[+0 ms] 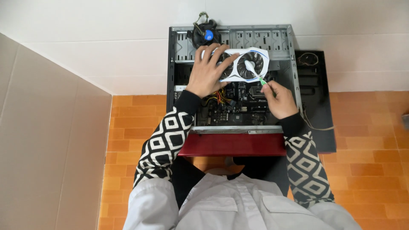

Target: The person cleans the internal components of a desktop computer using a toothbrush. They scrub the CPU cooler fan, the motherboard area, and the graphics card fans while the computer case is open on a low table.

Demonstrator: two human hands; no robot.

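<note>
Our left hand (207,70), fingers spread, steadies the graphics card (243,64); right hand (279,100) pinches the brush (254,71) on one fan; case (291,64) lies opened.

floor (366,127): orange tiles in a brick-like pattern, running from the near edge up to the white wall at the far side.
computer case (232,30): open, lying on its side on the floor, its far end against the wall.
red front of case (232,145): at the near end, facing the person.
black side panel (317,119): flat on the floor, just right of the case, touching it.
thin cable (315,127): runs from the case across the black panel.
</note>
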